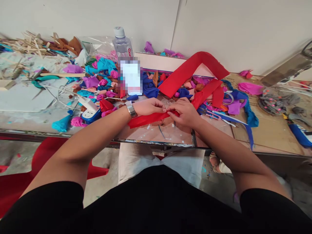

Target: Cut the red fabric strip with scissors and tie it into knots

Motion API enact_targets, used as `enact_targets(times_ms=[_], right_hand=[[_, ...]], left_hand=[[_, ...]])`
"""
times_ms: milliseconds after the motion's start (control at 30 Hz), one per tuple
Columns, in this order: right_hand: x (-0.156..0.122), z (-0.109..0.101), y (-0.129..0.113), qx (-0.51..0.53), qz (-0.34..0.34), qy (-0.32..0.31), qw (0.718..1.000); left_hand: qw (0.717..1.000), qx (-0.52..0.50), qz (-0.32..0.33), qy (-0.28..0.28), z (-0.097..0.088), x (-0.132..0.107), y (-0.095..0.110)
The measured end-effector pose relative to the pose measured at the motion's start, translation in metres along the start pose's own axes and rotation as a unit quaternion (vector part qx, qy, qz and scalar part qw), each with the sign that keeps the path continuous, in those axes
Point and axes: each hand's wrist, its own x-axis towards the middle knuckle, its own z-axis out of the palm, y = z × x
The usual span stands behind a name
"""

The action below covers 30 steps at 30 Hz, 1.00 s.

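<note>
A long red fabric strip (192, 70) loops up over the table and comes back down to my hands. My left hand (148, 106), with a metal watch on its wrist, pinches the strip's near end, its fingers pressed together. My right hand (185, 112) is closed on the same strip just to the right, the fingertips of both hands almost touching. The folded red end (143, 120) lies flat on the glass table top (156, 135) under my left hand. Small rolled fabric flowers (78, 122) in pink, purple and teal lie to the left.
A clear plastic bottle (122, 44) and a propped phone (131, 78) stand behind my hands. A white power strip (90, 110) lies at left, wooden sticks (31, 44) at far left, blue fabric strips (246, 113) and brown cardboard (268, 130) at right. A red chair (44, 156) stands below left.
</note>
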Motion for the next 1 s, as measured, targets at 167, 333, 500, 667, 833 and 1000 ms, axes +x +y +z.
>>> enact_targets(times_ms=[167, 333, 500, 667, 833, 1000], right_hand=[[0.001, 0.000, 0.000, -0.006, -0.002, 0.008, 1.000], [0.001, 0.001, -0.001, -0.008, 0.004, 0.003, 1.000], [0.002, -0.001, -0.002, -0.001, 0.008, 0.003, 1.000], [0.003, -0.002, -0.004, -0.007, 0.009, 0.001, 1.000], [0.003, -0.001, -0.004, -0.027, -0.004, -0.001, 1.000], [0.002, 0.000, -0.002, -0.027, 0.008, 0.003, 1.000]], left_hand=[[0.999, 0.032, 0.014, 0.022, 0.000, 0.002, -0.004], [0.998, 0.053, 0.016, 0.028, 0.002, 0.001, -0.003], [0.997, 0.052, 0.029, 0.041, 0.003, -0.001, 0.005], [0.998, 0.040, 0.001, 0.050, 0.003, -0.001, 0.006], [0.998, 0.032, 0.019, 0.043, 0.003, 0.000, 0.002], [0.995, 0.072, 0.043, 0.047, 0.004, 0.001, 0.001]])
